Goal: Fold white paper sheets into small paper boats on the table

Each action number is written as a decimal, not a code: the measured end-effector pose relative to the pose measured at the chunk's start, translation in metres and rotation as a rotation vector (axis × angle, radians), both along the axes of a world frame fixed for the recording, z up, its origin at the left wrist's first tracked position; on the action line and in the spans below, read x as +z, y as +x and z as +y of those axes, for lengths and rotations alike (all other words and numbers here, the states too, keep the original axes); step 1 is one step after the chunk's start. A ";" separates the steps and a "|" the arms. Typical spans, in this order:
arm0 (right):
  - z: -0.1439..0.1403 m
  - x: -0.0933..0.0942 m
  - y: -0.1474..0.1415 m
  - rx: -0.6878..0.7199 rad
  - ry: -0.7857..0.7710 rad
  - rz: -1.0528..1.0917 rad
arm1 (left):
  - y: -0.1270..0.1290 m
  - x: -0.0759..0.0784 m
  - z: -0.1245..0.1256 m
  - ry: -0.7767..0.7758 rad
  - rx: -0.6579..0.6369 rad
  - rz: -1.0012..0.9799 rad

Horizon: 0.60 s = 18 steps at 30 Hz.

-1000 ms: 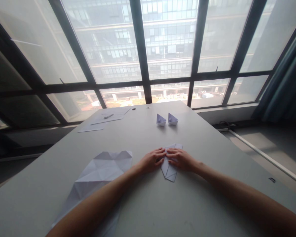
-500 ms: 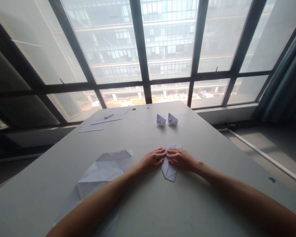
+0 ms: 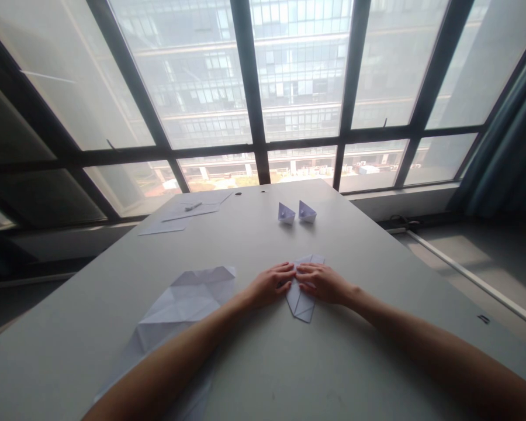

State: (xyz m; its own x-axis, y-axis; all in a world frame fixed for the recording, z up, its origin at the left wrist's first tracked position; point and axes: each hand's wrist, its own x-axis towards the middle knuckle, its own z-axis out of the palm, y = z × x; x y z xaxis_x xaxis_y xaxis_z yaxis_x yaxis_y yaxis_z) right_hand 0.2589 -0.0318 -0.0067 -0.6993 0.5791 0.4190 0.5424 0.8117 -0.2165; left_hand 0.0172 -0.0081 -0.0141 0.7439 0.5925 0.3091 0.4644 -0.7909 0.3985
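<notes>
A narrow strip of folded white paper (image 3: 304, 305) lies flat on the table in front of me, with slanted crease lines and a pointed near end. My left hand (image 3: 272, 283) rests at its left edge, fingers stretched out and fingertips touching the paper. Across the middle of the paper lies my right hand (image 3: 321, 283), its fingers extended and pressed down, thumb apart. The fingertips of both hands nearly meet over the paper. My hands cover the middle part of the folds.
Two small folded paper boats (image 3: 286, 214) stand farther back on the white table (image 3: 263, 362). A large creased paper sheet (image 3: 179, 307) lies partly under my left forearm. Flat papers (image 3: 175, 216) with a small white object (image 3: 193, 206) lie at the far left. Windows (image 3: 302, 70) rise behind.
</notes>
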 end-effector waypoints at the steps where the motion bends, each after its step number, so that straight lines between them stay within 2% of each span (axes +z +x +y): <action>1: 0.000 0.000 0.000 -0.002 -0.001 0.001 | 0.000 0.000 0.000 -0.002 0.001 -0.007; 18: 0.000 -0.001 -0.001 -0.004 -0.008 0.011 | -0.001 0.001 0.000 -0.010 -0.006 -0.008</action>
